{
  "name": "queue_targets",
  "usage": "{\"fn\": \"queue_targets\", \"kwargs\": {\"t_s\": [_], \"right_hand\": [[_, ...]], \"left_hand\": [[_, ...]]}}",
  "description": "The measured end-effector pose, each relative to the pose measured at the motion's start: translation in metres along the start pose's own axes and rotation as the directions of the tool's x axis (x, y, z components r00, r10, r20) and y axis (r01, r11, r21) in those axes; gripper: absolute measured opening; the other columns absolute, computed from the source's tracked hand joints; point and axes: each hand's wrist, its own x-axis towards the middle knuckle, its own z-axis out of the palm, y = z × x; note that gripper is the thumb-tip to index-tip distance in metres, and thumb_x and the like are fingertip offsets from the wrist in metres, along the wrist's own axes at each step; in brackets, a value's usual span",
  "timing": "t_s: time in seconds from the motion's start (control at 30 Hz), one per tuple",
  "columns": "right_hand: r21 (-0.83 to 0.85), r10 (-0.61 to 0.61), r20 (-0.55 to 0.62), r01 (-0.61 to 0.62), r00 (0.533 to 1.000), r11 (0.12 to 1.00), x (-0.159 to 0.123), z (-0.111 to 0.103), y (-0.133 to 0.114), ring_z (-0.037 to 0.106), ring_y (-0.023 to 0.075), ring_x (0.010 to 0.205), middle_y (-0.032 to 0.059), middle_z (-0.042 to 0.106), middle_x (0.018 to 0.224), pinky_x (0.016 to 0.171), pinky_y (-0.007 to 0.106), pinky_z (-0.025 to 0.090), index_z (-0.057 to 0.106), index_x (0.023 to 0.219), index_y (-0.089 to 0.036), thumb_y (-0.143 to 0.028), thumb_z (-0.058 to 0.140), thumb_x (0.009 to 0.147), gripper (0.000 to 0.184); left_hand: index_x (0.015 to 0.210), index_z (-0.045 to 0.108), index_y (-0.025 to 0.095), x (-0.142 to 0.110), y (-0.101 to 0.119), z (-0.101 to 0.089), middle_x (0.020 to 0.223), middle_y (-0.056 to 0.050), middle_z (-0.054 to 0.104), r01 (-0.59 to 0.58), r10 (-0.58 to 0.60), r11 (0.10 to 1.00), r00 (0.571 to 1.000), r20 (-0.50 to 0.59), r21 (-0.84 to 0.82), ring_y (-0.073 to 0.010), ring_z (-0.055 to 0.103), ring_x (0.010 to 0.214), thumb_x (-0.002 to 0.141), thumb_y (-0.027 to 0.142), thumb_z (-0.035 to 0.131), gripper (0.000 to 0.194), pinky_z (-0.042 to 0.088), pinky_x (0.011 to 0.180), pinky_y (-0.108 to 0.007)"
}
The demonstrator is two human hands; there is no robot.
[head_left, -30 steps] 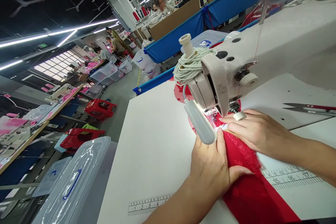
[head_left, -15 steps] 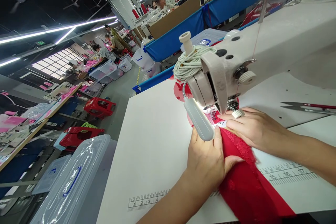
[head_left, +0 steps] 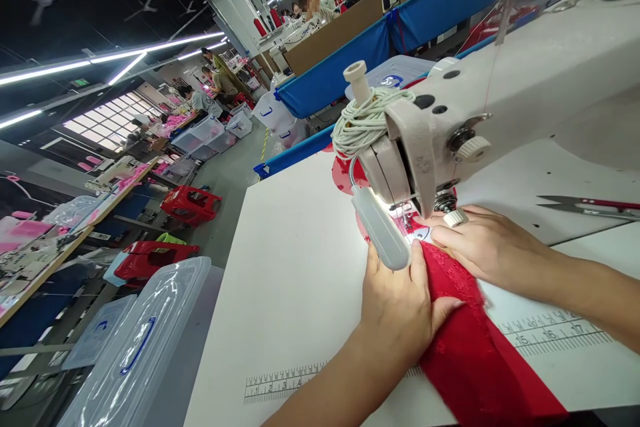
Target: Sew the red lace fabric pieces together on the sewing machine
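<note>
On the white worktop [head_left: 280,273], red fabric [head_left: 480,367] is laid out, its far end fed up to the presser foot [head_left: 407,219] of the sewing machine [head_left: 505,93]. Its left edge is held flat by the left hand [head_left: 400,307] — fingers open, thumb spread across the cloth, some fingertips hidden by the grey lamp [head_left: 381,230]. The lacy right edge is covered by the right hand [head_left: 483,247], close to the presser foot; fingertips are partly blocked by a white knob [head_left: 456,217] — whether anything is pinched cannot be told. Snips [head_left: 600,201] are left beyond the right wrist. Pale cord [head_left: 357,127] is coiled around the post on the machine head.
</note>
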Motion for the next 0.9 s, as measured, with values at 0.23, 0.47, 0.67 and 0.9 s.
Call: {"fn": "queue_targets", "kwargs": {"t_s": [0.23, 0.47, 0.67, 0.9], "right_hand": [[0.023, -0.001, -0.011, 0.002, 1.000, 1.000, 0.002, 0.000, -0.001, 0.063, 0.0189, 0.076, 0.0062, 0.074, 0.093, 0.072, 0.033, 0.049, 0.059, 0.081, -0.022, -0.007, 0.038, 0.096, 0.030], [-0.014, -0.012, -0.034, 0.012, 0.999, 1.000, 0.003, 0.000, 0.000, 0.065, 0.0188, 0.077, 0.0061, 0.075, 0.093, 0.073, 0.032, 0.049, 0.061, 0.083, -0.022, -0.008, 0.039, 0.096, 0.029], [0.037, 0.050, -0.012, -0.049, 0.999, 0.998, 0.008, -0.005, -0.002, 0.063, 0.0187, 0.076, 0.0017, 0.067, 0.078, 0.067, 0.031, 0.045, 0.055, 0.079, -0.024, -0.010, 0.039, 0.096, 0.028], [0.094, 0.024, -0.022, -0.022, 0.999, 0.995, 0.011, -0.014, 0.000, 0.063, 0.0178, 0.069, 0.0029, 0.067, 0.078, 0.059, 0.029, 0.048, 0.057, 0.082, -0.023, -0.008, 0.038, 0.094, 0.027]], "left_hand": [[0.137, 0.062, 0.001, 0.001, 0.003, -0.006, 0.132, -0.025, 0.067, 0.019, -0.020, 1.000, 0.999, 0.049, 0.023, -0.0424, 0.064, 0.123, 0.098, 0.059, 0.054, 0.070, 0.056, 0.100, -0.058], [0.136, 0.063, 0.002, 0.001, 0.004, -0.005, 0.133, -0.026, 0.066, 0.037, -0.037, 0.999, 0.998, 0.049, 0.009, -0.0435, 0.063, 0.125, 0.098, 0.058, 0.053, 0.068, 0.054, 0.102, -0.061], [0.140, 0.060, 0.002, 0.001, 0.003, -0.004, 0.136, -0.025, 0.065, 0.058, -0.056, 0.998, 0.997, 0.060, -0.022, -0.0423, 0.061, 0.126, 0.100, 0.048, 0.048, 0.062, 0.050, 0.106, -0.063], [0.135, 0.064, 0.008, 0.009, -0.011, -0.005, 0.128, -0.018, 0.070, 0.075, -0.069, 0.992, 0.996, 0.061, -0.104, -0.0350, 0.064, 0.117, 0.101, 0.034, 0.044, 0.047, 0.048, 0.109, -0.061]]}}
